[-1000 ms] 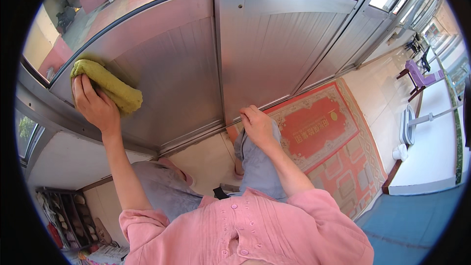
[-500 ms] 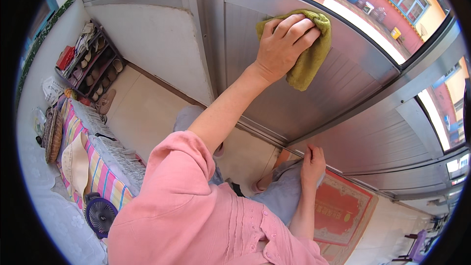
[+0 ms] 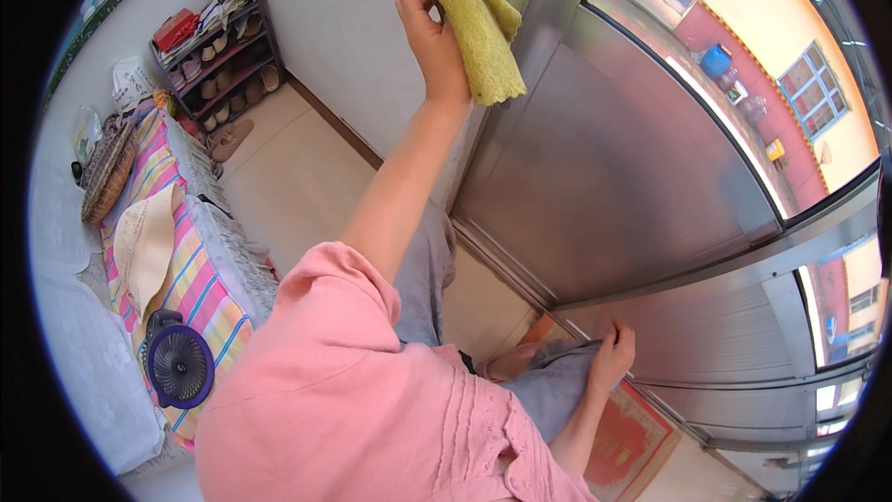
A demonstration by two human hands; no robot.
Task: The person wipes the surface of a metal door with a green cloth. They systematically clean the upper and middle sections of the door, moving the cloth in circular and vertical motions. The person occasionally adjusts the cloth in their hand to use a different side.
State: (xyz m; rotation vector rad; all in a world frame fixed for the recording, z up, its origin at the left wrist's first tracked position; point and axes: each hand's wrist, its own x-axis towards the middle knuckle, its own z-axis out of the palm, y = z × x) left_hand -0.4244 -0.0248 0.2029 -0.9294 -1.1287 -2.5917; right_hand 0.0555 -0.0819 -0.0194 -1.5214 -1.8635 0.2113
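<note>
A green cloth (image 3: 478, 33) is bunched in my left hand (image 3: 435, 51), raised at the top middle in front of the metal door frame. The cloth hangs down beside the hand and hides some of the fingers. Whether it touches the frame I cannot tell. Below and to the right, my right hand (image 3: 613, 358) is curled closed by my bent knee, near the foot of the metal door panel (image 3: 613, 167). What those fingers hold, if anything, is hidden.
Shoes fill a dark rack (image 3: 218, 65) by the left wall. A bench with a striped cover (image 3: 209, 270) bears a basket (image 3: 111, 172), a hat (image 3: 149, 242) and a small fan (image 3: 179, 365). A red mat (image 3: 627, 442) lies on the floor at lower right.
My left hand has moved left and up with the cloth, off the door panel to the frame post. My right hand stays by the knee. The whole view has shifted.
</note>
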